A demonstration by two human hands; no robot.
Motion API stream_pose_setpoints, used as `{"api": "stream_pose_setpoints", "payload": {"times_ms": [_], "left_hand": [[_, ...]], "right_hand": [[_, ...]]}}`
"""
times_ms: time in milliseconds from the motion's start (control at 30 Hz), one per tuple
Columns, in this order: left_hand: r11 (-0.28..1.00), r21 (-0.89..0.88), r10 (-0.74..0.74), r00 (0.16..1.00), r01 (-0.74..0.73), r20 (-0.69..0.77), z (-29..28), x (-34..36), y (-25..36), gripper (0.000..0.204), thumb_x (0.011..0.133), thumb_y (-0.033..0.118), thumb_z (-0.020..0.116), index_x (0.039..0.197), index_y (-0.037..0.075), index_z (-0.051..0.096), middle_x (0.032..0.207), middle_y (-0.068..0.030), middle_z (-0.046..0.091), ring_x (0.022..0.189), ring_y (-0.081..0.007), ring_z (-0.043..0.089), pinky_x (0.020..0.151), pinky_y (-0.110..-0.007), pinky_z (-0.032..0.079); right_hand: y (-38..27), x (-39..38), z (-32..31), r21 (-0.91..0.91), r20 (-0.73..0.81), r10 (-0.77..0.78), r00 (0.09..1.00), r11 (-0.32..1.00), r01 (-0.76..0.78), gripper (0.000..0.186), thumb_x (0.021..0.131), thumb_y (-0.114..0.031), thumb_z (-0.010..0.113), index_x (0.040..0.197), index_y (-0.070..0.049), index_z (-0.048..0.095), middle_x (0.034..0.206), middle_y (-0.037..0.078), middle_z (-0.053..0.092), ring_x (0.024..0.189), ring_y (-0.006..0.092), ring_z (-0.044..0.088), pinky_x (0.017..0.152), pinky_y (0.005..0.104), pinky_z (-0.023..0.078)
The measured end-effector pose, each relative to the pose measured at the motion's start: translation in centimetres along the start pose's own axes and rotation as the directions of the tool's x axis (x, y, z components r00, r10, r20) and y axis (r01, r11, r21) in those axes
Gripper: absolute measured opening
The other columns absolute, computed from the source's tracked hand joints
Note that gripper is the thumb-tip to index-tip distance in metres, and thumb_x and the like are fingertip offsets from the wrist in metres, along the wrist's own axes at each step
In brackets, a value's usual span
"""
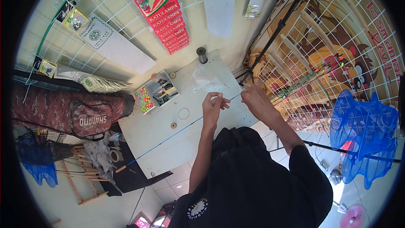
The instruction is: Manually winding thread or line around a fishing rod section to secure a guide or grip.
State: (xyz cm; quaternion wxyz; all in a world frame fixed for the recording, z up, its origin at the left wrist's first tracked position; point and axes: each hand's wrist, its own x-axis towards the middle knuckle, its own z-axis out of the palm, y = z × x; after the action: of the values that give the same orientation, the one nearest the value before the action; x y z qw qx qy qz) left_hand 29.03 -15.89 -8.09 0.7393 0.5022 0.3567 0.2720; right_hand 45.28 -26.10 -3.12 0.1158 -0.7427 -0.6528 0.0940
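A thin blue fishing rod [166, 139] with a small tan handle [121, 169] lies slantwise over the white table, its handle sticking out past the near left edge. My left hand [214, 107] is curled around the rod near its thin end, over the table's right part. Just to the right, my right hand [258, 101] is closed with its fingers pinched on the tip end. A short blue stretch shows between both hands. Whether a fine line is also in the fingers is too small to tell.
On the white table [162, 160] are a divided box [157, 93] of bright beads and small packets, a clear plastic bag [206, 78], a dark spool [202, 55], a thin ring [183, 113] and small round pieces. A camouflage rod bag [84, 112] lies left; blue nets [365, 135] hang right.
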Motion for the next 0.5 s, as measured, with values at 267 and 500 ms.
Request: {"api": "stream_pose_setpoints", "payload": {"times_ms": [267,500], "left_hand": [[0.998,-0.067,0.009,1.000,-0.008,0.024,1.9,0.6,-0.3,0.023,0.097,0.023,0.056,0.102,0.002,0.050,0.091,-0.0177,0.071,0.053,-0.0146,0.061,0.053,-0.026,0.044],[0.997,0.079,-0.023,0.994,0.015,0.106,2.4,0.2,0.2,0.020,0.098,0.022,0.055,0.101,0.002,0.050,0.078,-0.0111,0.069,0.046,-0.0057,0.048,0.040,-0.020,0.032]], "right_hand": [[-1.0,0.6,-3.9,0.161,0.122,-0.041,0.992,0.987,0.021,0.011,0.088,-0.009,0.058,0.088,0.002,0.057,0.087,0.018,0.059,0.093,0.0329,0.053,0.080,0.0435,0.044],[-1.2,1.3,-4.0,0.433,0.115,0.035,0.993,0.898,-0.082,0.016,0.093,-0.014,0.055,0.093,0.001,0.049,0.090,0.018,0.057,0.092,0.0330,0.056,0.080,0.0443,0.043]]}}
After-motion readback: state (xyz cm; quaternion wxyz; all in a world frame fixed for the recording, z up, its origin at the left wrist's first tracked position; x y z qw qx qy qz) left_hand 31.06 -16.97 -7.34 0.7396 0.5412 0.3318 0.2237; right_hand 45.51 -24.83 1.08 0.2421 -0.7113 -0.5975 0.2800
